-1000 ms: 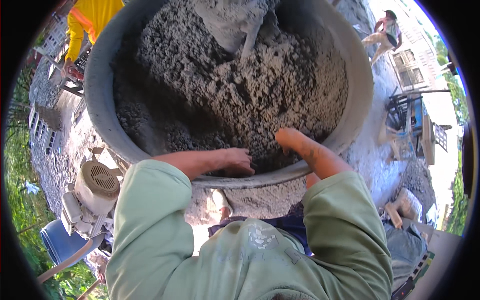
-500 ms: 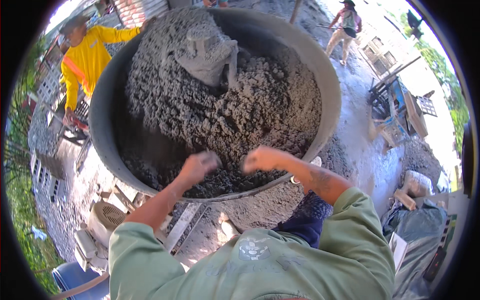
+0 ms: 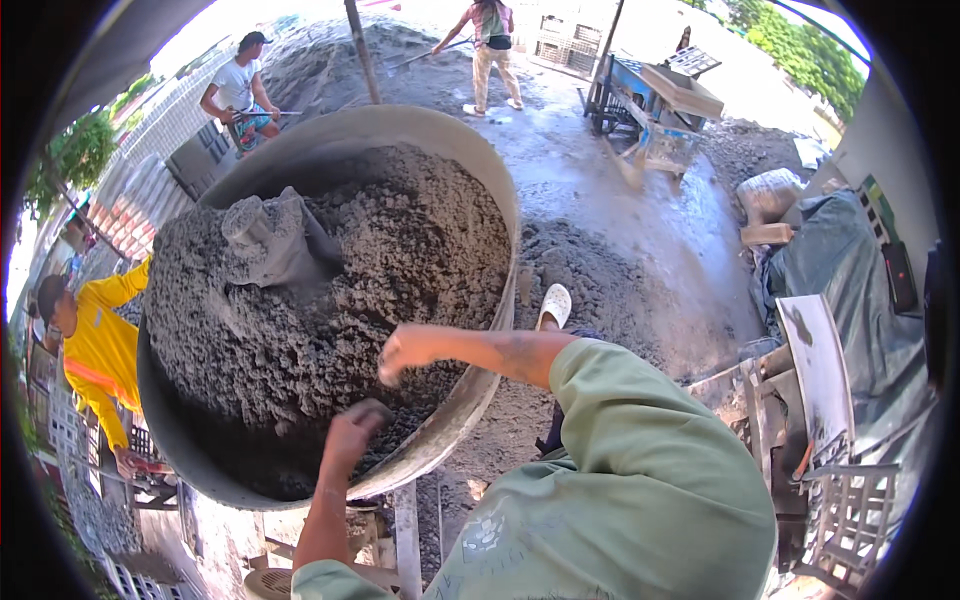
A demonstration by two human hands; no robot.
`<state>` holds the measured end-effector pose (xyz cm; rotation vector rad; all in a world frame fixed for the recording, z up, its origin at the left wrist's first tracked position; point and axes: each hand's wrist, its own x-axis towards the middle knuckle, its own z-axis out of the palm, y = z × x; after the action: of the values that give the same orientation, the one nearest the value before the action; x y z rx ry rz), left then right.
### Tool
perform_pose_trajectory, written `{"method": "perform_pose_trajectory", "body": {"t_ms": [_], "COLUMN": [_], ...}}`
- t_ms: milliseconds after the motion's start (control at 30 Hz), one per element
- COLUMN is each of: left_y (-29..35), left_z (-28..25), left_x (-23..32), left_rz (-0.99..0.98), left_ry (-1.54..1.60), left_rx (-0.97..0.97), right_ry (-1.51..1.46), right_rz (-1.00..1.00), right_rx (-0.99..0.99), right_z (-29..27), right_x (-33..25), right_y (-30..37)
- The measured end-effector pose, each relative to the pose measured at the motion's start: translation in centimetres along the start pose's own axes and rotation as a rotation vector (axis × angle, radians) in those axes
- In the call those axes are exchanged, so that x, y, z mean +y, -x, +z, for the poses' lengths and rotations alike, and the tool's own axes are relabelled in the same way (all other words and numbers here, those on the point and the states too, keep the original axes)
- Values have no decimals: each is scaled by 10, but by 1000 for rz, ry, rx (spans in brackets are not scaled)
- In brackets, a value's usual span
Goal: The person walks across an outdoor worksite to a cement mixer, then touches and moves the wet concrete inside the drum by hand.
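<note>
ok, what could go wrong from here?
The bare left hand and right hand are over the big round pan; if its central hub turns, they might get caught. The grey mix could irritate ungloved skin. The white clog, beside loose grey material, might slip.

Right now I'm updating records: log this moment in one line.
left hand: over grey mix, grip unclear | right hand: over grey mix, grip unclear | tub: holds grey mix | person in yellow: beside tub

A person in yellow (image 3: 98, 345) stands left; far right, a wooden box (image 3: 683, 92) tops a blue stand (image 3: 627, 76); nearer, a pale sack (image 3: 770, 194) lies beside a tarp (image 3: 843, 265).
</note>
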<state>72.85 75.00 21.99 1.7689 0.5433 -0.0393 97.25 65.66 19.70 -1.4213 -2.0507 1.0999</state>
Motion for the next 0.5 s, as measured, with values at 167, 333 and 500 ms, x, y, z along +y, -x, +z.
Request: {"method": "perform_pose_trajectory", "body": {"t_ms": [167,333,500], "left_y": [-1,19,23], "left_z": [-5,-10,-5], "left_x": [6,13,13], "left_rz": [0,-91,-92], "left_ry": [76,-197,-29], "left_rx": [166,-41,110], "right_ry": [-49,-220,-387], "right_rz": [204,512,593], "right_rx": [33,-256,71], "right_z": [21,20,22], "right_x": [25,13,-27], "right_y": [-6,-10,0]}}
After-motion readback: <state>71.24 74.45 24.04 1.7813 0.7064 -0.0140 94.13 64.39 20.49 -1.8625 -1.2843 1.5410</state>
